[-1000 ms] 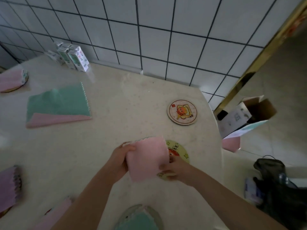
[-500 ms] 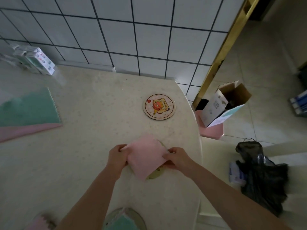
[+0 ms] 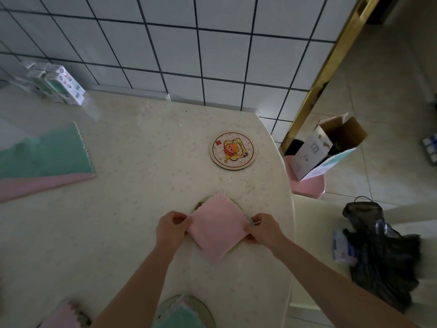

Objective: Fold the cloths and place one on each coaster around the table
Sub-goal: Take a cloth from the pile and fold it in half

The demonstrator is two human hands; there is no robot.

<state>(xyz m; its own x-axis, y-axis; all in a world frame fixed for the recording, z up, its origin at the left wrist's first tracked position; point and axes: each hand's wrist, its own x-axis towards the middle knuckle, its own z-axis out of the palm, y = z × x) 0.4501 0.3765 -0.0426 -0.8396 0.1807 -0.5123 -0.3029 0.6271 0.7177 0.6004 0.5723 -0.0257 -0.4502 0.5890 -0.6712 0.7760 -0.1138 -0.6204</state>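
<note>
Both hands, left hand (image 3: pixel 171 229) and right hand (image 3: pixel 264 229), pinch the folded pink cloth (image 3: pixel 218 229) onto its coaster (image 3: pixel 201 204), while the cartoon coaster (image 3: pixel 233 150) sits bare and flat cloths (image 3: pixel 42 159) wait unfolded.

A folded pink cloth (image 3: pixel 217 227) is laid on a coaster (image 3: pixel 200 205) near the right edge of the worktop (image 3: pixel 132 209), pinched at its left corner by the left hand (image 3: pixel 170 228) and at its right corner by the right hand (image 3: pixel 264 229). A bare picture coaster (image 3: pixel 233 150) is seen beyond it, and unfolded green and pink cloths (image 3: pixel 45 162) far left
</note>
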